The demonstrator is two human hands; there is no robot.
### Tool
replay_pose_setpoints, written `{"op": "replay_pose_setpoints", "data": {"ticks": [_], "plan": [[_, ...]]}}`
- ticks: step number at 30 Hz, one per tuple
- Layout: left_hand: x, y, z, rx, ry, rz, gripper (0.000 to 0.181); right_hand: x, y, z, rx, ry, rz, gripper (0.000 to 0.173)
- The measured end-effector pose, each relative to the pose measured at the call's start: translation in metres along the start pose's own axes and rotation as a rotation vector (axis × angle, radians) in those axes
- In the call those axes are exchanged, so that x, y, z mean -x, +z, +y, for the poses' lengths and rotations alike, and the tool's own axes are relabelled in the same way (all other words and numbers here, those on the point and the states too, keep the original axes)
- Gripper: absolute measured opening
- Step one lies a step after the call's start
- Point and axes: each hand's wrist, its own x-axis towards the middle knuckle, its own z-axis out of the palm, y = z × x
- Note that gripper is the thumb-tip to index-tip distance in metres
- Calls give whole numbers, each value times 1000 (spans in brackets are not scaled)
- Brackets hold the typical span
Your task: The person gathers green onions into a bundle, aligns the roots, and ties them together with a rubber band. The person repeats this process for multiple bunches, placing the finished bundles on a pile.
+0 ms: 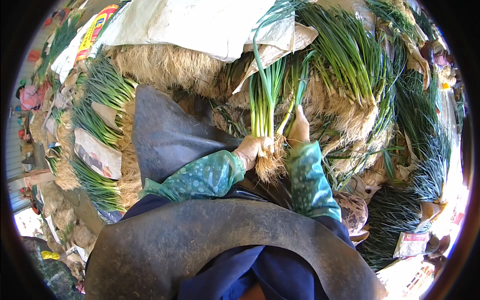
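Note:
My left hand (249, 152) is closed around the lower stems of a small bunch of green onions (267, 97). Their pale bases and tangled roots (270, 165) hang below the fist. Just to the right, my right hand (299, 127) grips a few separate green onion stalks (301, 88), held upright beside the bunch; exactly how many is hidden by the fingers. Green plastic sleeve covers with pale dots reach over both forearms. Beneath the hands, a dark waterproof apron (176, 123) is spread over my lap.
A large heap of green onions (341, 56) lies at the upper right. White sheeting (180, 22) covers a rooty pile (165, 65) ahead. Stacked bundles (99, 131) line the left. Close by my right elbow is a camouflage-patterned cloth item (350, 212). A person (32, 95) in pink appears far left.

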Motion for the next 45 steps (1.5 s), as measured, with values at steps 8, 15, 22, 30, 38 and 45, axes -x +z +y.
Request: {"op": "replay_pose_setpoints", "data": {"ticks": [8, 15, 22, 30, 38, 45], "plan": [[-6, 2, -3, -13, -15, 28, 12, 51, -24, 24, -1327, 296, 60, 27], [-3, 2, -2, -30, -131, -127, 14, 12, -11, -30, -1397, 203, 206, 22], [-8, 7, -11, -78, -28, 188, 19, 60, 15, -36, -674, 505, 181, 22], [-11, 10, -16, 20, 25, 161, 18, 143, 14, 26, -803, 553, -618, 31], [26, 8, -10, 20, -96, -70, 21, -17, 25, 52, -1218, 115, -551, 38], [48, -12, 2, 152, -272, -136, 16, 4, -12, -34, -564, 258, -91, 27]]}}
